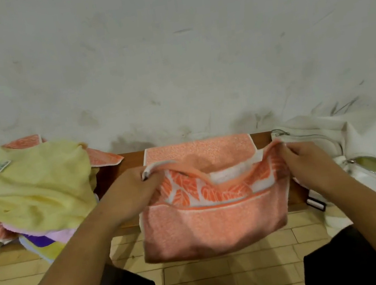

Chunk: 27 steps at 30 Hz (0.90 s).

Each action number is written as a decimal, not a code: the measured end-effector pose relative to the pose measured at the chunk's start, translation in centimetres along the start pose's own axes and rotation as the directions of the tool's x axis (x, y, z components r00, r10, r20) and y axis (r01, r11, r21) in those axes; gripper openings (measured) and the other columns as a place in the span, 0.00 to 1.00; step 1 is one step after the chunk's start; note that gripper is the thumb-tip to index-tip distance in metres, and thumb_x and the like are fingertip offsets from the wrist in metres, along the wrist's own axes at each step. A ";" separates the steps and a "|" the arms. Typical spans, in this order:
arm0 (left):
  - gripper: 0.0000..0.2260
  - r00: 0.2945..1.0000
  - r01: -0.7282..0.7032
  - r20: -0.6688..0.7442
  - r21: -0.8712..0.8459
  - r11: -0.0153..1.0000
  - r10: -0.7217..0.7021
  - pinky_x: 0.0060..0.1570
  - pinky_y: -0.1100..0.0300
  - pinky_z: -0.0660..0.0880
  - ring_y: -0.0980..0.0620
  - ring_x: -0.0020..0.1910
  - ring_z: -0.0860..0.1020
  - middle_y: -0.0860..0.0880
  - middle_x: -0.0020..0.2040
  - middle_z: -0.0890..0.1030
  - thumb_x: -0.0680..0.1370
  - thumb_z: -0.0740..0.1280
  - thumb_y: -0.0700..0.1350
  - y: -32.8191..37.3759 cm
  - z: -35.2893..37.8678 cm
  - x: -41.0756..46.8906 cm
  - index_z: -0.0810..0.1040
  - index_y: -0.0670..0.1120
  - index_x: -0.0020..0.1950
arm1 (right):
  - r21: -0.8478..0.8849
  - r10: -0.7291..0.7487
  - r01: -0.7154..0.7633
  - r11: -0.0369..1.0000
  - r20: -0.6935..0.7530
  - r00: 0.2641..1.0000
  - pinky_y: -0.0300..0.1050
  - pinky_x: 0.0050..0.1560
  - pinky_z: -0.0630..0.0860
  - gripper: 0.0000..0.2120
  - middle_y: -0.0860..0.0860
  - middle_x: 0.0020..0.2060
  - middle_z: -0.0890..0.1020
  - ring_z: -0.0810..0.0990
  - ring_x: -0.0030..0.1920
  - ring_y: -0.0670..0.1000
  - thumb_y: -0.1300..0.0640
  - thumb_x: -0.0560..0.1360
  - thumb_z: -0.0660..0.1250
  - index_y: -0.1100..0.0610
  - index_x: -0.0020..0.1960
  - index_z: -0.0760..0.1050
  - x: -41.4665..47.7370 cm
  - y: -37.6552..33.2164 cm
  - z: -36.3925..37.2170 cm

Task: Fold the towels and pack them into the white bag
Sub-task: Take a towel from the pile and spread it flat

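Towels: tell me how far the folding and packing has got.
Done: pale yellow fabric, perhaps a towel, shows inside the open white bag on the right. In hand: the left hand and right hand pinch the upper corners of the orange towel, mid-fold over the bench. To do: the loose pile at left, yellow towel on top, is unfolded and unpacked.

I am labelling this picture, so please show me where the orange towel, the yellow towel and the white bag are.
orange towel (pixel 209 227): head view, on its hanging lower half.
yellow towel (pixel 33 190): head view, middle of its top layer.
white bag (pixel 311 127): head view, on its upper wall.
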<state>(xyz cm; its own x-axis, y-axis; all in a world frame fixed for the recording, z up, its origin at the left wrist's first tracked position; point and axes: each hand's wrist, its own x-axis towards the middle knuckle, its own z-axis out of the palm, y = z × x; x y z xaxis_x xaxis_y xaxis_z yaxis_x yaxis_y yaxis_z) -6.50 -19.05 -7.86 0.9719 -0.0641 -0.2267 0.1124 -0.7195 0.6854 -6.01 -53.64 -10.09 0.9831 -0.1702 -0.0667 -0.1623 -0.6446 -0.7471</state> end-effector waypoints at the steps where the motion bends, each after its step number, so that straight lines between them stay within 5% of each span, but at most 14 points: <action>1: 0.15 0.998 0.012 -0.060 0.002 1.000 -0.012 0.43 0.61 0.77 0.56 0.42 0.83 0.55 0.43 0.85 0.83 0.58 0.59 -0.1 -0.1 1.3 0.82 0.55 0.50 | 0.045 0.016 -0.015 0.999 -0.019 1.000 0.46 0.42 0.77 0.27 0.49 0.33 0.85 0.83 0.37 0.50 0.38 0.83 0.56 0.55 0.40 0.83 1.0 0.0 0.2; 3: 0.16 0.993 0.051 -0.101 -0.033 0.998 -0.054 0.45 0.61 0.76 0.56 0.46 0.82 0.55 0.47 0.85 0.83 0.57 0.60 -1.2 0.4 3.8 0.82 0.54 0.53 | 0.097 0.036 -0.038 0.995 0.019 0.999 0.46 0.45 0.79 0.23 0.45 0.37 0.86 0.85 0.40 0.46 0.39 0.82 0.58 0.51 0.44 0.85 2.5 0.7 1.5; 8: 0.15 0.976 0.123 0.176 0.029 0.992 -0.127 0.58 0.53 0.79 0.57 0.51 0.83 0.58 0.55 0.84 0.83 0.59 0.59 -5.1 3.8 7.1 0.78 0.56 0.65 | 0.162 0.047 -0.087 0.983 0.235 0.971 0.42 0.47 0.80 0.12 0.44 0.50 0.87 0.85 0.48 0.44 0.44 0.82 0.63 0.46 0.57 0.83 3.8 4.4 6.0; 13: 0.22 0.967 0.147 0.181 0.180 0.973 -0.179 0.64 0.52 0.76 0.50 0.63 0.78 0.53 0.71 0.74 0.84 0.60 0.55 -3.8 4.5 7.3 0.64 0.55 0.78 | -0.012 0.083 -0.083 0.996 0.228 0.970 0.44 0.48 0.79 0.11 0.41 0.46 0.85 0.84 0.47 0.44 0.45 0.83 0.60 0.45 0.54 0.81 4.5 4.6 5.4; 16: 0.19 0.953 0.084 0.263 0.248 0.965 -0.151 0.58 0.54 0.80 0.53 0.57 0.81 0.57 0.65 0.78 0.82 0.62 0.57 -4.7 4.4 6.6 0.69 0.61 0.73 | -0.159 0.160 -0.119 0.980 0.281 0.946 0.49 0.46 0.83 0.13 0.46 0.41 0.86 0.85 0.42 0.48 0.48 0.83 0.60 0.50 0.49 0.81 4.5 5.1 5.1; 20: 0.12 0.954 0.091 0.252 0.275 0.957 -0.162 0.46 0.61 0.81 0.57 0.45 0.83 0.56 0.50 0.84 0.81 0.66 0.56 -5.0 4.3 5.6 0.78 0.56 0.62 | -0.256 0.188 -0.110 0.960 0.306 0.933 0.45 0.41 0.82 0.14 0.49 0.39 0.86 0.85 0.39 0.48 0.47 0.83 0.61 0.52 0.48 0.81 4.1 5.1 4.4; 22: 0.09 0.971 0.053 0.212 0.254 0.966 -0.109 0.45 0.62 0.80 0.57 0.45 0.83 0.56 0.48 0.84 0.81 0.65 0.55 -4.4 3.8 5.3 0.80 0.56 0.59 | -0.229 0.180 -0.114 0.967 0.291 0.940 0.38 0.36 0.77 0.14 0.47 0.38 0.86 0.85 0.36 0.44 0.44 0.83 0.61 0.50 0.48 0.80 4.1 4.4 4.1; 27: 0.08 0.999 0.029 0.028 0.009 1.000 -0.029 0.40 0.65 0.78 0.59 0.41 0.82 0.56 0.42 0.83 0.82 0.63 0.52 -2.6 2.2 5.9 0.81 0.54 0.48 | -0.009 0.070 -0.070 0.998 0.065 0.995 0.41 0.36 0.76 0.16 0.45 0.35 0.86 0.84 0.33 0.41 0.44 0.83 0.59 0.50 0.47 0.81 4.8 2.1 2.8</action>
<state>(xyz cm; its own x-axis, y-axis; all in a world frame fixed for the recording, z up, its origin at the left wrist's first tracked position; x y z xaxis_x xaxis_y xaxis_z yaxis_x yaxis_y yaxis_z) -1.53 -19.06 -12.44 0.9620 -0.0623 -0.2658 0.1388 -0.7270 0.6725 -1.37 -53.68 -13.83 0.9727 -0.1659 -0.1621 -0.2312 -0.6376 -0.7348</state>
